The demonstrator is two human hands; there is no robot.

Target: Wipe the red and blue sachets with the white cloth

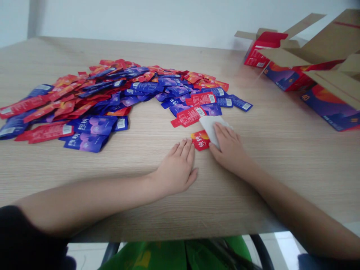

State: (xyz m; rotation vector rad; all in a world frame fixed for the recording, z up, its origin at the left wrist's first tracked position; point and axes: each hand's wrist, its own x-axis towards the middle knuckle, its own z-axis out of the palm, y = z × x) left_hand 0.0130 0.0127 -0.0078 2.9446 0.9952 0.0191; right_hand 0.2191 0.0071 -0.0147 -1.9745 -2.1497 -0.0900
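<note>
**Wood-grain surface with a heap of foil sachets and two flat hands**

Pale wood-grain laminate makes the surface (281,157), smooth and matt, and behind it stands a plain white wall (168,18). Across the far left and middle lies a wide, loose heap of glossy red and blue foil sachets (112,93). They are flat, long rectangles with a narrow neck at one end, and many carry a small white barcode label. They overlap so much that I cannot count them.

Near the front edge of this heap, one small red and orange foil sachet with white characters (200,140) lies alone on the surface, between the two hands. One flat white rounded pouch (209,125) lies partly over its right side.

The left hand (177,168) is spread flat, palm down, with the fingers close together, and the fingertips are at the left edge of the red sachet. It grips nothing. The right hand (229,148) rests with straight fingers on the white pouch, with the thumb beside the red sachet, and it is not closed around anything.

At the far right stand three open printed cardboard boxes (284,75), red and blue outside, with brown raw flaps.
</note>
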